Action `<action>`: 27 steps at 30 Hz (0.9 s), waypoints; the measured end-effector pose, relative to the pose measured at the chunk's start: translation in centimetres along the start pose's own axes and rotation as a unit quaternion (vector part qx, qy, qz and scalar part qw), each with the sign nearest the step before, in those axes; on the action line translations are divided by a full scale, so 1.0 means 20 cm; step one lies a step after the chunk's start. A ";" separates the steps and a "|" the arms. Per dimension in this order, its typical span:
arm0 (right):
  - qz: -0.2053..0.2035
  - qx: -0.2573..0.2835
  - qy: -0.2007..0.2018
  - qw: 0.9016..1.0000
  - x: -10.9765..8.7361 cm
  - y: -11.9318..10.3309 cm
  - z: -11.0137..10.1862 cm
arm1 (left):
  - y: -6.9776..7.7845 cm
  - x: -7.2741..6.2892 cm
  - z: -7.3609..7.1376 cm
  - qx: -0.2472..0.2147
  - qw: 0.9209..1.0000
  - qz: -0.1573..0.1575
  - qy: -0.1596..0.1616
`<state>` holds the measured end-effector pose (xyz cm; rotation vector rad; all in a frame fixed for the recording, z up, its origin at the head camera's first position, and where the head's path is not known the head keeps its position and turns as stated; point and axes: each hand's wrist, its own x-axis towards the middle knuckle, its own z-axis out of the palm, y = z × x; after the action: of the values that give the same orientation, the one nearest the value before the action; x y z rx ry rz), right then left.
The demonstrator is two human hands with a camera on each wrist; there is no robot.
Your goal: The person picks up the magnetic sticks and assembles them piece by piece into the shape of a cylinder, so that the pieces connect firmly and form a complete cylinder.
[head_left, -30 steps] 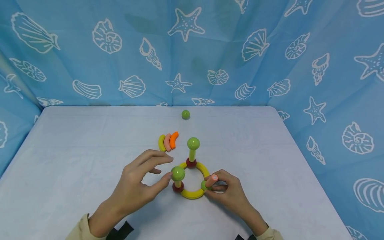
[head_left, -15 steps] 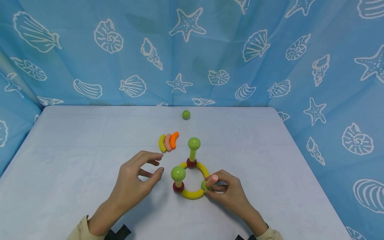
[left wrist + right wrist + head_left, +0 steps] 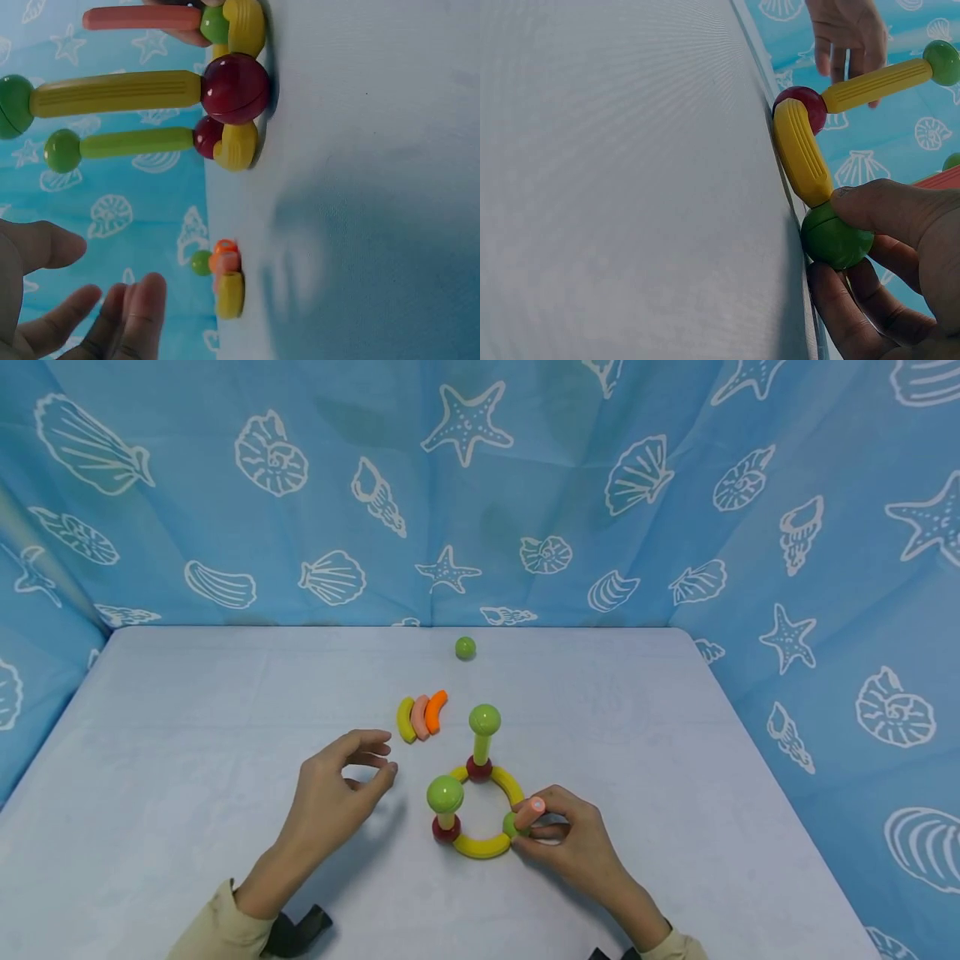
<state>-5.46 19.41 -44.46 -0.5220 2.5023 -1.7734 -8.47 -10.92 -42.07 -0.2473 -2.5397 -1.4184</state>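
Observation:
A ring of curved yellow sticks [image 3: 482, 847] lies on the table, joined by two dark red balls [image 3: 446, 828] and a green ball [image 3: 838, 238]. From the red balls rise a yellow rod [image 3: 120, 94] and a light green rod [image 3: 139, 142], each topped by a green ball. My right hand [image 3: 573, 839] pinches the ring's green ball between thumb and fingers; a pink rod [image 3: 142, 17] stands up from that ball. Left of the ring, my left hand [image 3: 333, 797] hovers above the table, holding nothing, fingers loosely bent, thumb apart from them.
Beyond the left hand, three curved sticks lie side by side: yellow-green [image 3: 406, 720], pink [image 3: 421, 718] and orange [image 3: 436, 712]. A loose green ball [image 3: 465, 648] sits near the back edge of the white table [image 3: 225, 710]. Blue shell-print cloth [image 3: 480, 502] hangs behind.
My left hand has withdrawn leftward from the green ball on top of the near rod, and its fingers have drawn closer together. The right hand has stayed on the ring's green ball.

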 end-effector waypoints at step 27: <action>-0.003 0.000 0.003 1.000 0.00 -0.01 0.00 | -0.11 0.24 0.07 0.052 0.993 -0.095 -0.050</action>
<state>-5.36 19.32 -44.27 -0.5254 2.5066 -1.7787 -13.73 -10.60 -43.27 -0.0597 -2.7739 -1.3624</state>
